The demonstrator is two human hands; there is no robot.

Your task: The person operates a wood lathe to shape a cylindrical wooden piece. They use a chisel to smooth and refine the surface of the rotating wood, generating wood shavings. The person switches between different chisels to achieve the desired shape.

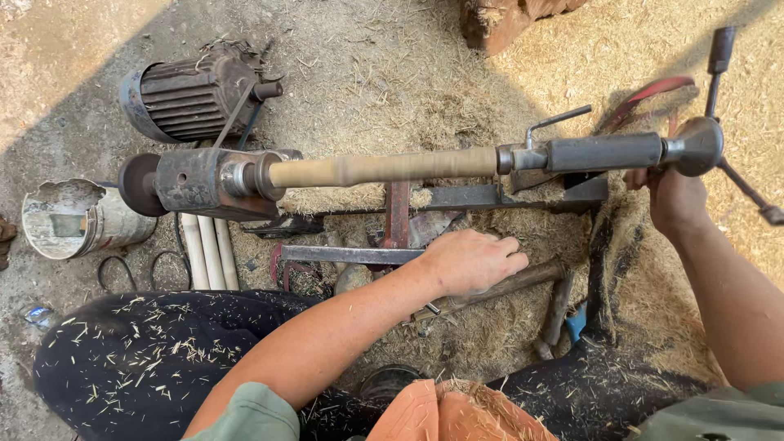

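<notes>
Nearest the camera, dark trousers (pixel 147 359) flecked with wood shavings framed the scene. Just beyond, the left hand (pixel 469 261) lay palm down with fingers loosely curled over a wooden tool handle (pixel 523 282) resting in the sawdust; whether it truly gripped it could not be told. The forearm reached in from the lower left. Further off, the pale wooden rod (pixel 384 167) lay horizontally, its long axis running left to right between the lathe head (pixel 208 181) and the tailstock (pixel 600 153). The right hand (pixel 674 196) was raised, fingers wrapped up behind the tailstock wheel (pixel 698 145), forearm coming from the lower right. A motor (pixel 192 98) sat beyond.
</notes>
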